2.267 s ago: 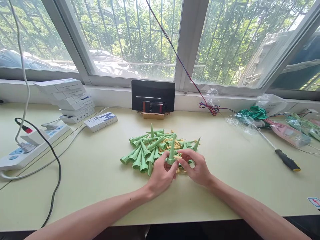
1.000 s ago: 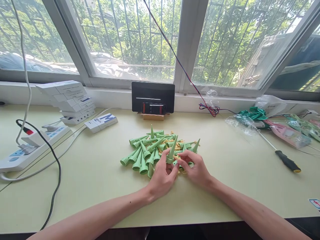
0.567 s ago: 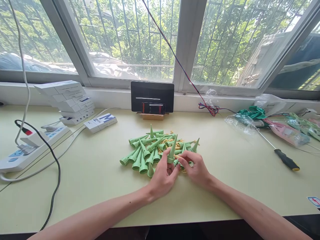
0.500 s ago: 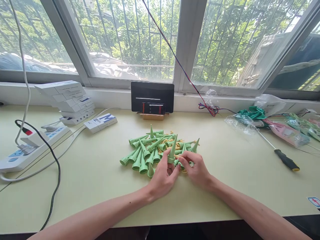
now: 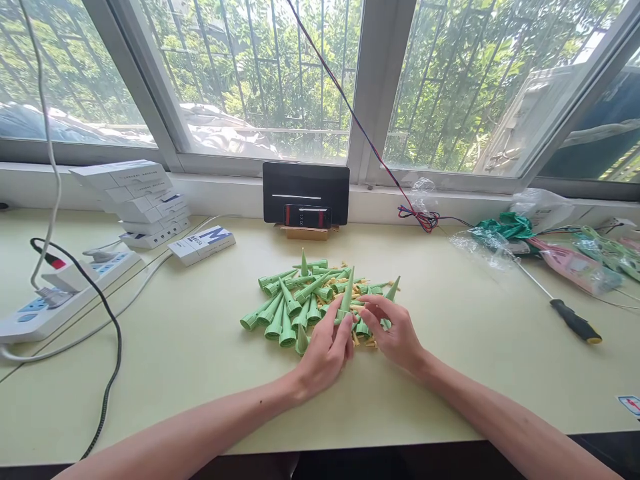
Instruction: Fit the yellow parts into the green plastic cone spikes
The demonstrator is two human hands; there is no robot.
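Green plastic item gripped: one upright cone (image 5: 346,295), tip up and leaning slightly right, at the near right part of the pile (image 5: 287,303).
Left hand: my left hand (image 5: 324,352) is closed on the wide base of the upright cone, with the thumb on one side and fingers on the other.
Right hand: my right hand (image 5: 396,335) lies over the pile just right of the upright cone. Its fingers are bent, and the index finger and thumb reach toward the cone's base. I cannot tell whether they pinch anything.
Pile: green cones lie mostly flat and fanned out, a few standing tip up, mid-desk and touching both hands.
Small parts: tan pieces (image 5: 356,288) are scattered among the cones in the right half of the pile.
Surface: pale yellow-green desk (image 5: 190,353).
Behind pile: a dark tablet (image 5: 306,190) leans at the window sill, with a phone (image 5: 307,216) propped in front of it.
Left side: a power strip (image 5: 60,293) with plugs in it and a stack of white boxes (image 5: 135,199), both well apart from my hands.
Right side: a screwdriver (image 5: 575,321) lies flat, well apart from my right hand.
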